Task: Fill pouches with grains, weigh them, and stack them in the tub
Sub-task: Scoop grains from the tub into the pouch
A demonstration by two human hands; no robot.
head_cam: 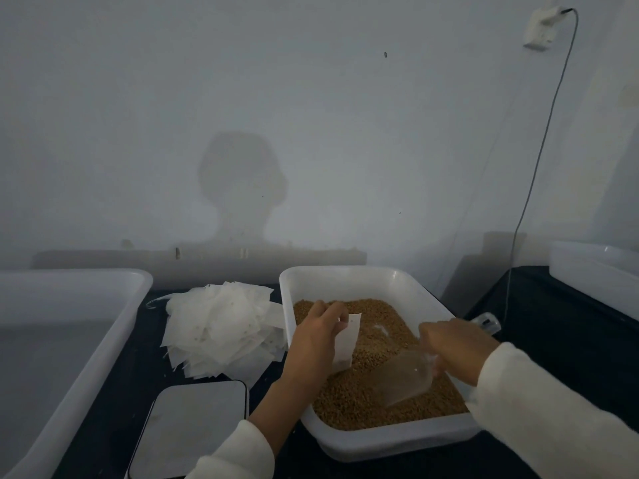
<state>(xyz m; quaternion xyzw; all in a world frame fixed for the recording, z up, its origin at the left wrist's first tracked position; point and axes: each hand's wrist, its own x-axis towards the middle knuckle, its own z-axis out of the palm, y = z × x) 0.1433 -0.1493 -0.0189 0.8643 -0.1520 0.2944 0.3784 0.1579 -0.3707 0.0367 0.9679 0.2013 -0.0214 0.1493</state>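
Observation:
A white tub [349, 276] at centre right holds brown grains [380, 344]. My left hand [316, 337] pinches a small white pouch [347, 344] upright over the grains. My right hand [456, 350] grips the handle of a clear plastic scoop [406, 378], whose mouth lies down in the grains near the tub's front. A heap of empty white pouches [224, 326] lies left of the grain tub. A flat scale [193, 430] with a shiny square top sits at the front centre. A large empty white tub [69, 319] stands at the far left.
Everything sits on a dark tabletop [570, 333] against a pale wall. Another white container [594, 271] stands at the back right. A thin cable [539, 160] hangs from a wall plug down to the table behind the grain tub.

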